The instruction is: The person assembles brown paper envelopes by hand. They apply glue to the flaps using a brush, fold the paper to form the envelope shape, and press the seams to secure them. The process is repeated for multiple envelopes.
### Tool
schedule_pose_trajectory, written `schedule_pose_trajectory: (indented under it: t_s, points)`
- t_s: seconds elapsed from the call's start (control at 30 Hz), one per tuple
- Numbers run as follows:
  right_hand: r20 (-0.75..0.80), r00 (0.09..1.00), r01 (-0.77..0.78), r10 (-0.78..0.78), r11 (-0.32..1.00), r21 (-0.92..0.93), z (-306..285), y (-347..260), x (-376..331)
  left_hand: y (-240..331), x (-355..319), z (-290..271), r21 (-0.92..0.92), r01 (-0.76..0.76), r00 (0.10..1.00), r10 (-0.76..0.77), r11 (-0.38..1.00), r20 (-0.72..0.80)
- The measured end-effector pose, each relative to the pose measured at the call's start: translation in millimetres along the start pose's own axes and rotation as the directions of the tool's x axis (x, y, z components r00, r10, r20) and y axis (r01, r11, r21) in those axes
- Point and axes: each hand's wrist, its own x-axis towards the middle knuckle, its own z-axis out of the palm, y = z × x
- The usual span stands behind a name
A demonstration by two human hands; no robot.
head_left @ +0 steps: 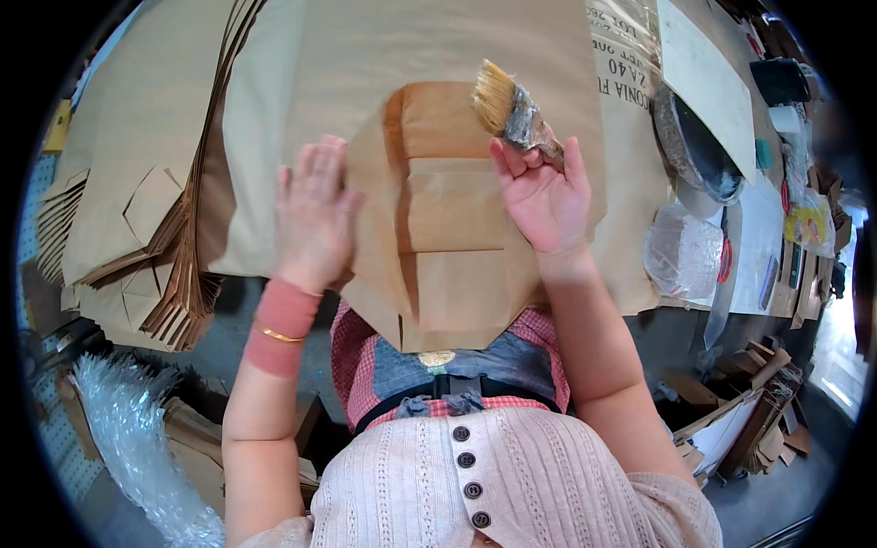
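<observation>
A brown paper bag (356,283) lies before me, its end opened out into folded flaps, with a darker wet-looking band along the middle panel. My left hand (318,212), a little blurred, is flat with stretched fingers over the bag's left side; whether it touches the paper I cannot tell. My right hand (545,203), palm turned up, holds a brush (519,114) by its handle. The brush has pale yellow bristles pointing up and left and a grey, paste-crusted ferrule. It sits above the right side of the folded end.
Stacked paper bags (146,219) with folded ends lie at the left. On the right are a dark bowl (694,146) partly under a pale board (708,73), a clear plastic tub (683,247) and red-handled scissors (726,260). Clear plastic strands (137,438) hang lower left; cardboard scraps (749,411) fill the lower right.
</observation>
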Motion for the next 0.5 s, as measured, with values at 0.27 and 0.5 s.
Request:
schedule_pose_trajectory:
  t_s: [0.27, 0.5]
  points:
    - [0.048, 0.998, -0.021, 0.029, 0.987, -0.161, -3, -7, -3, 62, -3, 7, -0.068, 0.031, 0.999, -0.028, 0.997, 0.038]
    - [-0.081, 0.996, -0.053, 0.029, 0.949, -0.31, 18, 0, 2, 19, -19, -11, -0.104, -0.327, 0.925, 0.341, 0.939, 0.166]
